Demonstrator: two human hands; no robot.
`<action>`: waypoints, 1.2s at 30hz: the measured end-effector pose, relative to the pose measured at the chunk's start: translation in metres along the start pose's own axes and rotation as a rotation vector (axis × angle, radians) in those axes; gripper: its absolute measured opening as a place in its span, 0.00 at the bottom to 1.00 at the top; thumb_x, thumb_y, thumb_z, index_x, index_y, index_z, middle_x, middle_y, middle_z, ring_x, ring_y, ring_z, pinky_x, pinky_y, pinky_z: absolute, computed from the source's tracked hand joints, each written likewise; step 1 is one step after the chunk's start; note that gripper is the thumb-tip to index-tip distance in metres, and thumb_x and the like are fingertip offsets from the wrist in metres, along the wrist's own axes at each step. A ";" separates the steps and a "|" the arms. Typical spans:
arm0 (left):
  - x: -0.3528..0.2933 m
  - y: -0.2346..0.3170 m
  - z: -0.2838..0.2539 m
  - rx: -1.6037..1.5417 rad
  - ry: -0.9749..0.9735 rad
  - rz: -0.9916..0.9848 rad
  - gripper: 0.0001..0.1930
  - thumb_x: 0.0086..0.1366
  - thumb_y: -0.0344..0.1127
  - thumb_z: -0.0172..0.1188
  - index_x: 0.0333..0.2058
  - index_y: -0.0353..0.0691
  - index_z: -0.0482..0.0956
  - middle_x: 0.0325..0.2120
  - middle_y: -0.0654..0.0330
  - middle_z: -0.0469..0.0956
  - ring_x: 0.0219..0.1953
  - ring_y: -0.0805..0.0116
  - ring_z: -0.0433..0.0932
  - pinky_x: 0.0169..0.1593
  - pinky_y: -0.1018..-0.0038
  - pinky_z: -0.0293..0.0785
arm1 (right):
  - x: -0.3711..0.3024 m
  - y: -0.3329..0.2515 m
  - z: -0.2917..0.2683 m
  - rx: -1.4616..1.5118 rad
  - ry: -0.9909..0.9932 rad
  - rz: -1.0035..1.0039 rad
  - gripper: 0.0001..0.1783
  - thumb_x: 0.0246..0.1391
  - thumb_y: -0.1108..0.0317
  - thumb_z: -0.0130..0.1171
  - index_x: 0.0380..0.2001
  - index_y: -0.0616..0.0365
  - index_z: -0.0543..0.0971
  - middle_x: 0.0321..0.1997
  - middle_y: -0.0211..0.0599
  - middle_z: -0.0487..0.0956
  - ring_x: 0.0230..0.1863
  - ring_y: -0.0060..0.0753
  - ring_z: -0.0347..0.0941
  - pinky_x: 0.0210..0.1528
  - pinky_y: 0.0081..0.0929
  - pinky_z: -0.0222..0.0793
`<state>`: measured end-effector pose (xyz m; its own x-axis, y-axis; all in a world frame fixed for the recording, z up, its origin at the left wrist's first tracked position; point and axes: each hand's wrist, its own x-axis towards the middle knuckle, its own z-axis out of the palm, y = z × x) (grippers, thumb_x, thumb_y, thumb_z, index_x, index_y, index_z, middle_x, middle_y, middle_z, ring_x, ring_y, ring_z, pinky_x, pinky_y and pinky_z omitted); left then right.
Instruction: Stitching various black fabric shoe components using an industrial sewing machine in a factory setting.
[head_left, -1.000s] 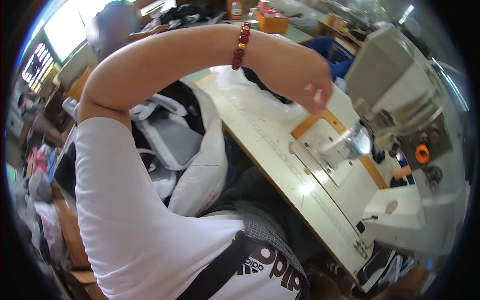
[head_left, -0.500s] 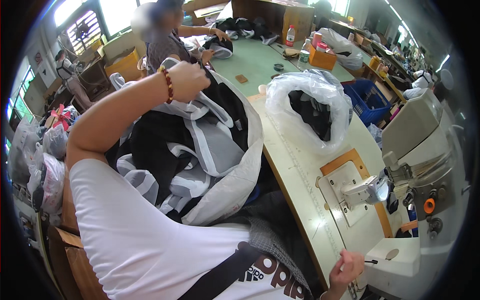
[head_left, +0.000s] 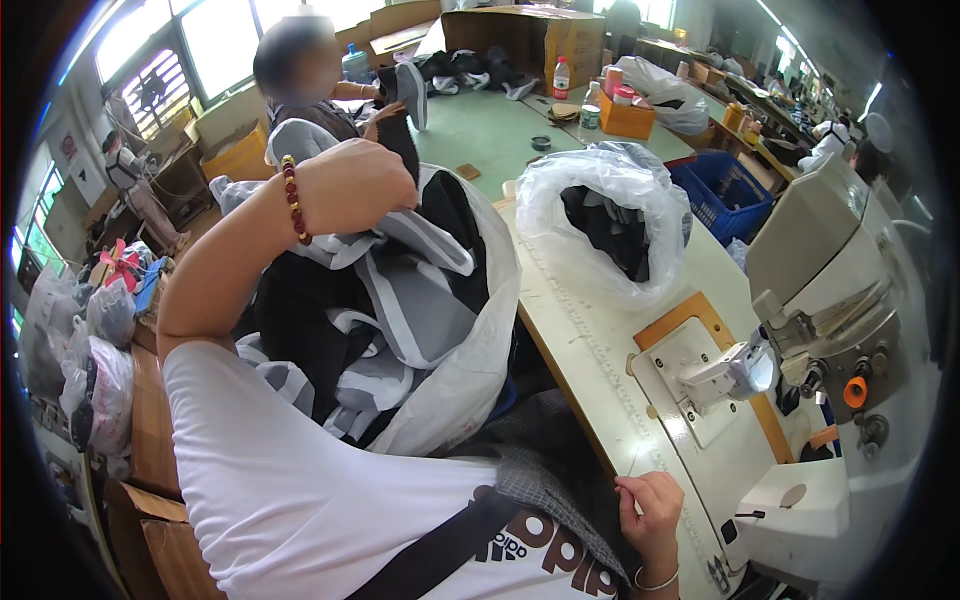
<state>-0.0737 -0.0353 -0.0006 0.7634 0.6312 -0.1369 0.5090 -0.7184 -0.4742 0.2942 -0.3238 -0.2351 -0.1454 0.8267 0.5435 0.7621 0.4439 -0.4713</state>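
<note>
My left hand (head_left: 362, 187), with a beaded bracelet at the wrist, is closed above a large white sack (head_left: 490, 330) on my left. It grips a black and grey fabric piece (head_left: 400, 150), whose dark end sticks up beyond the knuckles. Black and grey cut pieces with pale edging (head_left: 410, 310) fill the sack in a loose heap. My right hand (head_left: 655, 508) is over the front edge of the pale sewing table (head_left: 590, 370), thumb and fingers pinched together. Whatever lies between those fingertips is too small to make out.
A sewing machine (head_left: 820, 260) stands on the right of the table. Behind its plate sits a clear plastic bag (head_left: 600, 250) of dark pieces. Farther off are a blue crate (head_left: 725, 195), an orange box (head_left: 625, 115), bottles, and a person (head_left: 300, 80) handling a grey-black piece at the green table (head_left: 480, 130).
My left hand has come lower and nearer over the sack. My right hand has shifted left, away from the machine, to the table edge. The person opposite has raised a piece.
</note>
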 end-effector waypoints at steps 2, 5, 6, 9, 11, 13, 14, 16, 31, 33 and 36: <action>-0.006 0.016 -0.017 -0.002 0.000 0.003 0.08 0.47 0.26 0.62 0.28 0.43 0.83 0.24 0.53 0.81 0.33 0.52 0.82 0.39 0.60 0.77 | 0.006 -0.001 0.001 0.036 -0.060 0.028 0.09 0.45 0.78 0.64 0.32 0.59 0.81 0.23 0.36 0.78 0.24 0.39 0.74 0.29 0.35 0.66; -0.020 0.036 -0.024 0.010 0.061 0.028 0.05 0.49 0.29 0.62 0.28 0.42 0.81 0.22 0.55 0.80 0.31 0.54 0.83 0.36 0.63 0.78 | 0.025 -0.008 0.007 0.162 -0.160 0.139 0.13 0.46 0.78 0.65 0.39 0.59 0.81 0.27 0.37 0.80 0.27 0.38 0.77 0.33 0.33 0.71; -0.026 0.045 -0.034 0.047 0.131 0.036 0.04 0.51 0.30 0.62 0.28 0.42 0.80 0.21 0.57 0.79 0.30 0.56 0.83 0.35 0.64 0.77 | 0.034 -0.011 0.011 0.255 -0.200 0.219 0.17 0.47 0.77 0.66 0.44 0.59 0.80 0.30 0.38 0.82 0.29 0.37 0.79 0.36 0.32 0.74; -0.038 0.076 -0.070 0.133 0.277 0.135 0.11 0.53 0.36 0.61 0.36 0.44 0.81 0.20 0.66 0.74 0.26 0.65 0.80 0.33 0.71 0.75 | 0.055 -0.007 0.028 0.935 -0.404 0.485 0.31 0.60 0.63 0.59 0.65 0.57 0.65 0.54 0.45 0.78 0.48 0.39 0.79 0.53 0.35 0.75; -0.033 0.098 -0.089 0.130 0.372 0.275 0.11 0.54 0.37 0.62 0.36 0.43 0.80 0.19 0.67 0.73 0.25 0.68 0.78 0.32 0.72 0.75 | 0.065 0.000 0.048 1.553 -0.475 0.597 0.41 0.65 0.42 0.48 0.72 0.55 0.54 0.65 0.50 0.70 0.61 0.48 0.72 0.63 0.43 0.69; -0.027 0.121 -0.093 0.128 0.485 0.406 0.11 0.54 0.37 0.62 0.36 0.42 0.80 0.18 0.68 0.72 0.24 0.70 0.77 0.31 0.73 0.74 | 0.081 -0.001 0.061 1.916 -0.524 0.685 0.57 0.56 0.20 0.30 0.73 0.57 0.52 0.70 0.56 0.65 0.69 0.53 0.64 0.69 0.50 0.60; -0.018 0.132 -0.093 -0.002 0.506 0.599 0.11 0.55 0.37 0.62 0.37 0.40 0.80 0.19 0.68 0.71 0.24 0.72 0.76 0.30 0.74 0.73 | 0.083 0.001 0.058 1.941 -0.435 0.784 0.58 0.56 0.20 0.28 0.73 0.58 0.53 0.70 0.56 0.65 0.70 0.52 0.63 0.70 0.49 0.60; -0.007 0.155 -0.087 -0.133 0.538 0.826 0.12 0.56 0.37 0.62 0.38 0.39 0.79 0.19 0.68 0.71 0.23 0.74 0.75 0.29 0.76 0.72 | 0.074 0.010 0.044 2.141 -0.296 0.841 0.44 0.66 0.33 0.41 0.67 0.61 0.64 0.65 0.51 0.71 0.65 0.46 0.70 0.67 0.45 0.66; 0.187 0.278 -0.030 -0.542 0.744 0.904 0.26 0.51 0.46 0.72 0.45 0.42 0.74 0.42 0.56 0.73 0.50 0.55 0.71 0.51 0.62 0.71 | -0.140 0.059 -0.059 1.047 0.916 0.789 0.23 0.52 0.83 0.63 0.53 0.60 0.77 0.52 0.36 0.80 0.53 0.35 0.77 0.57 0.34 0.74; 0.204 0.285 -0.030 -0.639 0.777 0.913 0.25 0.51 0.41 0.73 0.46 0.41 0.74 0.41 0.56 0.75 0.49 0.55 0.74 0.49 0.62 0.72 | -0.139 0.060 -0.054 1.159 0.961 0.908 0.23 0.52 0.84 0.62 0.52 0.60 0.78 0.51 0.37 0.80 0.53 0.36 0.77 0.57 0.35 0.74; 0.226 0.301 -0.018 -0.847 0.276 0.891 0.17 0.57 0.36 0.71 0.41 0.36 0.76 0.27 0.59 0.79 0.34 0.61 0.83 0.43 0.65 0.76 | -0.126 0.058 -0.040 1.118 1.044 0.908 0.26 0.51 0.83 0.63 0.56 0.60 0.75 0.53 0.37 0.79 0.55 0.38 0.76 0.59 0.38 0.73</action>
<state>0.2586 -0.1141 -0.1586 0.9778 -0.1767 0.1130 -0.2079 -0.8887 0.4087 0.3822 -0.4156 -0.3027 0.7986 0.5780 -0.1680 -0.4486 0.3855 -0.8063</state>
